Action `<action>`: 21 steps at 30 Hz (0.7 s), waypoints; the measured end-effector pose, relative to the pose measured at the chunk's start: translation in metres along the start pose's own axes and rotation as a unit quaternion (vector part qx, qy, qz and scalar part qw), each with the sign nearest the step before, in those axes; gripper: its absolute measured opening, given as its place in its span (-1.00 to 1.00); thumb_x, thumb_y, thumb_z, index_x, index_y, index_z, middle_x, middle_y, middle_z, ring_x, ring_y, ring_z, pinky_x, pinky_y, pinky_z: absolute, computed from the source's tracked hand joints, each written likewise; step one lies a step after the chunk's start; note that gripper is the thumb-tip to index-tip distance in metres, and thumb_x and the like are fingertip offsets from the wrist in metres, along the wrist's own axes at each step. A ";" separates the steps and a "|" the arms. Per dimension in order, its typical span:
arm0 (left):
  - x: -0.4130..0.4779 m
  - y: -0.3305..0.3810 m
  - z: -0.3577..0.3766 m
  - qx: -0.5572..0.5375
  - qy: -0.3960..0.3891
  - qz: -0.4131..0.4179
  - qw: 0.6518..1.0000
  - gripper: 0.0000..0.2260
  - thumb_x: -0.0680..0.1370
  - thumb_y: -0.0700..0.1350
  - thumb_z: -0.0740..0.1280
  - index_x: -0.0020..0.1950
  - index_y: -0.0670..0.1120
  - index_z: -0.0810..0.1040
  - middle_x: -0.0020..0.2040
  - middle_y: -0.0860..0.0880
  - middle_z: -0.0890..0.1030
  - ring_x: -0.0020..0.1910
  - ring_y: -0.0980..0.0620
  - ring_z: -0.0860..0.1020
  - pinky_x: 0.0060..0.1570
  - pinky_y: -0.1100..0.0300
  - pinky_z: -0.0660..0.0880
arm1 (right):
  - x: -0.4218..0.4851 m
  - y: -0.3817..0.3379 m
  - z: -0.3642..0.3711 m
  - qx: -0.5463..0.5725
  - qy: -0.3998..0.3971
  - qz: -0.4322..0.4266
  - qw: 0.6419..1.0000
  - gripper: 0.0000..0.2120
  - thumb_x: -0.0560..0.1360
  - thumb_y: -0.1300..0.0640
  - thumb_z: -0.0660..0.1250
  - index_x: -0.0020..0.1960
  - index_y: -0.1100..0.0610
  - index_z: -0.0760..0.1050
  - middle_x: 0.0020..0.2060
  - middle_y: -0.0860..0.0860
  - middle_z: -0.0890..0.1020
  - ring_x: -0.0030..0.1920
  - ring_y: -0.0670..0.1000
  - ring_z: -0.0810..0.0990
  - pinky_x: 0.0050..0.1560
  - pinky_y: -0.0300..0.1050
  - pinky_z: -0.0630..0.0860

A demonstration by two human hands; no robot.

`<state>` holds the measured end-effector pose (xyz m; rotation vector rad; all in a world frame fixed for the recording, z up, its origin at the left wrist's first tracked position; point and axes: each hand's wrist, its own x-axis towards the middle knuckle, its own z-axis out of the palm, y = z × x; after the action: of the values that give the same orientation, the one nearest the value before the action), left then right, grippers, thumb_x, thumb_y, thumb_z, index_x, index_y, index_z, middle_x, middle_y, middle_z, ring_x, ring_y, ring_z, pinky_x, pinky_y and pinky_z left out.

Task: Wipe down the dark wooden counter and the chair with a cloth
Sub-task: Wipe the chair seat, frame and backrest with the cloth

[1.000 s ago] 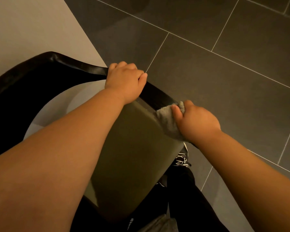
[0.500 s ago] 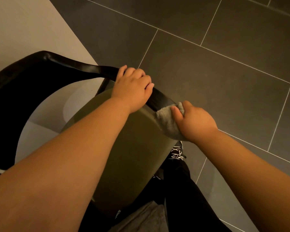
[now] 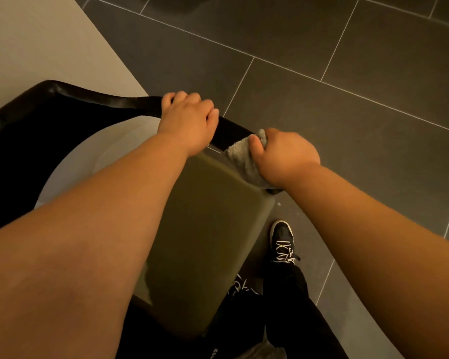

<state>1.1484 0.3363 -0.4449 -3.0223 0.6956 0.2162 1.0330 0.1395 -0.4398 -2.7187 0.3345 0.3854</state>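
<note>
Head view, near to far: black lace-up sneaker [image 3: 281,240] and dark trouser legs at the bottom; olive padded chair seat [image 3: 208,229] above them; right hand [image 3: 287,158] fingers clenched round a grey fluffy cloth [image 3: 240,158], pressing it on the near end of the curved glossy black chair backrest rail [image 3: 101,101]; left hand [image 3: 189,120] fingers curled over that rail just beside, steadying; grey tiled floor [image 3: 347,99] beyond. Judged: chair wipe mid-way, rest of rail and seat likely left; dark wooden counter not in view, cannot tell if done.
</note>
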 end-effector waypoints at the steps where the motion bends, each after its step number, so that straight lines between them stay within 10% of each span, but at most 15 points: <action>1: 0.001 -0.002 0.000 0.003 0.004 0.001 1.000 -0.58 0.71 0.10 -0.04 0.17 -0.02 0.58 0.09 -0.10 0.56 0.18 -0.18 0.47 0.36 -0.17 0.27 | 0.001 0.000 0.001 -0.003 0.003 -0.005 1.000 -0.55 0.66 -0.30 -0.02 0.00 0.04 0.42 -0.20 0.03 0.49 -0.19 0.15 0.44 -0.21 -0.02 0.36; 21: -0.003 0.001 0.007 0.008 0.021 0.002 1.000 -0.58 0.72 0.07 -0.08 0.17 -0.02 0.54 0.11 -0.11 0.54 0.17 -0.18 0.47 0.47 -0.18 0.25 | -0.059 0.021 0.011 0.060 0.071 0.014 0.996 -0.60 0.64 -0.22 0.18 0.26 0.07 0.41 0.14 0.12 0.58 0.04 0.26 0.61 -0.15 -0.01 0.37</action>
<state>1.1443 0.3368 -0.4512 -3.0186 0.7026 0.1478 0.9692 0.1352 -0.4380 -2.6315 0.4220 0.1741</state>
